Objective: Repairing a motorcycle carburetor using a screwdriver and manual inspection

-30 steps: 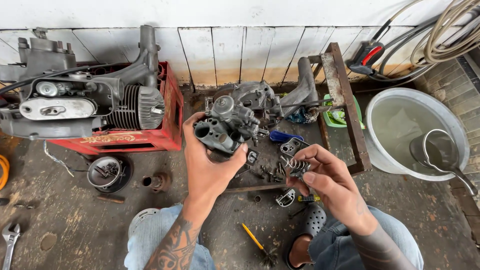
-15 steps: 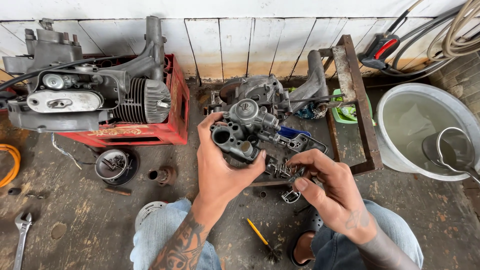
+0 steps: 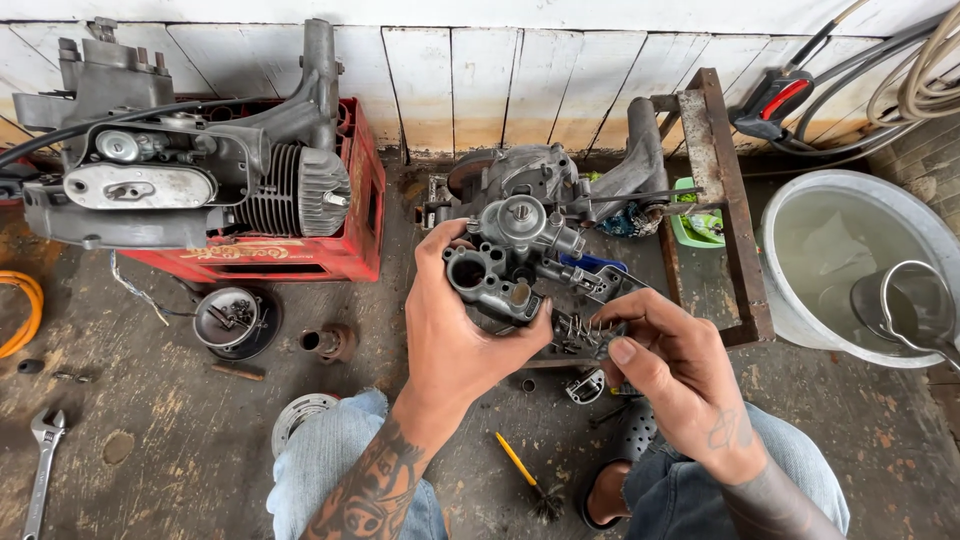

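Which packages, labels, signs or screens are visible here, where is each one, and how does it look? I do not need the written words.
Red plastic crate: far left by the wall, under the grey engine; rectangular, with pale yellowish lettering along its front side.
Green container: behind the rusty metal frame, right of centre; small, bright green, its print too small to tell.
No signs or screens are in view.

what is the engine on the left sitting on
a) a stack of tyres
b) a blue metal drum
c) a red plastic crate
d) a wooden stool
c: the grey finned engine at the left rests on top of a red plastic crate that stands on the floor against the white plank wall.
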